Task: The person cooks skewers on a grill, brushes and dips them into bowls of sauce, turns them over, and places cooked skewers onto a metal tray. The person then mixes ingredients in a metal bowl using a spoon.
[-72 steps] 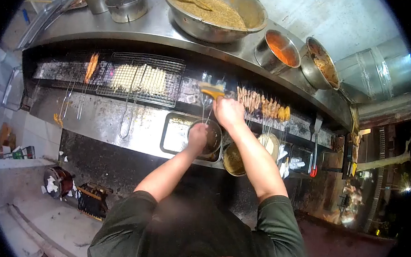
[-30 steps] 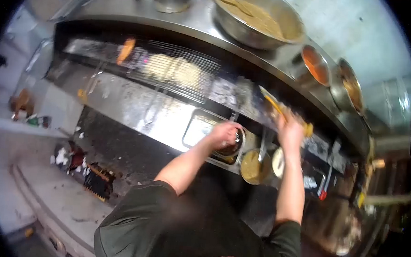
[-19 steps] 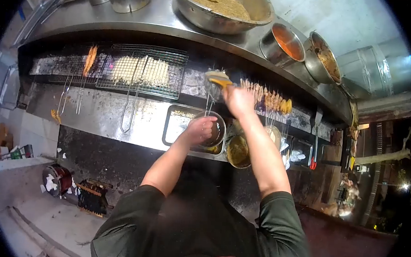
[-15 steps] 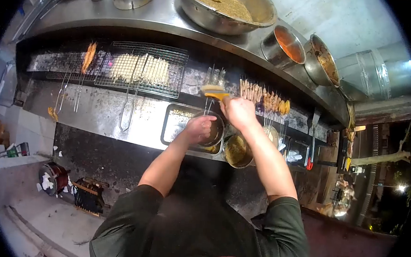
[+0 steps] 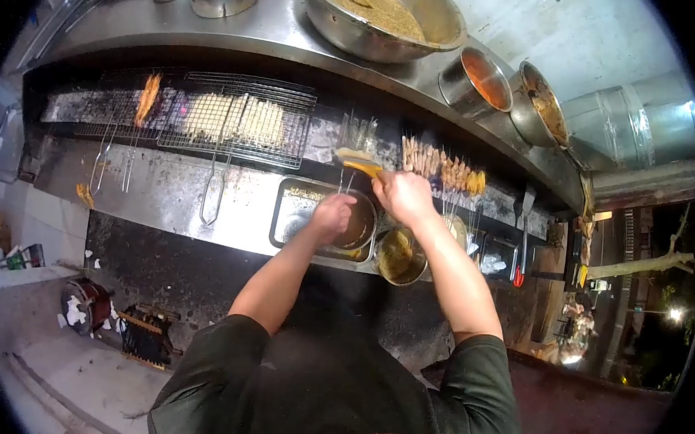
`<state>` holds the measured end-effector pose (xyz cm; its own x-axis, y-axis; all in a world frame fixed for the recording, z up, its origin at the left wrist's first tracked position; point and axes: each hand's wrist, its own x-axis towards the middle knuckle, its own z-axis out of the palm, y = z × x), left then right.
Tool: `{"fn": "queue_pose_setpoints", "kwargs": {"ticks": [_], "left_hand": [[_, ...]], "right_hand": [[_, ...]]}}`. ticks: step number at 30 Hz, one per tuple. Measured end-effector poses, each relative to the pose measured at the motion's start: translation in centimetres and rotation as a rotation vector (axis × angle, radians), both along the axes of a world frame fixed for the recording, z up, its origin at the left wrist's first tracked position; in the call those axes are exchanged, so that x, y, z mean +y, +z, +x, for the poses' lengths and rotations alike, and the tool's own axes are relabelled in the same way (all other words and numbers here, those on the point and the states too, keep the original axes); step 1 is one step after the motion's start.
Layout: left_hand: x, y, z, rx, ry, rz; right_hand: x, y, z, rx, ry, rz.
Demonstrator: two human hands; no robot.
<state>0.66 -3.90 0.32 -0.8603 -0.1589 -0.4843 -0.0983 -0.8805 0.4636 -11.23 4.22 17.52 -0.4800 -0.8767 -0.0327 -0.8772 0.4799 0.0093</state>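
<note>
My right hand (image 5: 404, 197) is closed round the handle of a yellow brush (image 5: 360, 164). The brush head lies over thin metal skewers (image 5: 358, 134) at the middle of the grill. Just below, my left hand (image 5: 334, 218) is closed on the lower ends of these skewers; what they carry is too small to make out. It is above a round pot (image 5: 360, 226) of brown sauce, which stands on a steel tray (image 5: 287, 211). Several meat skewers (image 5: 436, 165) lie on the grill to the right of my right hand.
Wire grill baskets (image 5: 238, 123) of pale food lie on the grill's left, beside orange skewers (image 5: 148, 100). A bowl (image 5: 401, 256) of yellowish sauce is near my right forearm. A big basin (image 5: 383, 20) and a red-sauce pot (image 5: 477, 82) stand on the back shelf. Red-ended tongs (image 5: 519, 267) are at right.
A second ago my right hand and the brush were over the meat skewers on the right. Now they are back above the skewers at my left hand, with the brush slightly lower than just before.
</note>
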Motion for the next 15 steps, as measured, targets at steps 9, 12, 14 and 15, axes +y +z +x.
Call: {"fn": "queue_pose_setpoints", "kwargs": {"ticks": [9,12,14,15], "left_hand": [[1.0,0.2,0.3,-0.045,0.076,-0.097],[0.4,0.6,0.3,-0.058,0.063,-0.086],[0.0,0.2,0.1,-0.028,0.067,-0.066],[0.2,-0.1,0.3,-0.018,0.059,-0.055]], "right_hand": [[-4.0,-1.4,-2.8,0.07,-0.153,-0.149],[-2.3,-1.1,0.3,0.02,-0.045,-0.045],[-0.9,0.2,1.3,0.002,0.01,-0.035],[-0.2,1.0,1.7,-0.009,0.028,-0.044]]}}
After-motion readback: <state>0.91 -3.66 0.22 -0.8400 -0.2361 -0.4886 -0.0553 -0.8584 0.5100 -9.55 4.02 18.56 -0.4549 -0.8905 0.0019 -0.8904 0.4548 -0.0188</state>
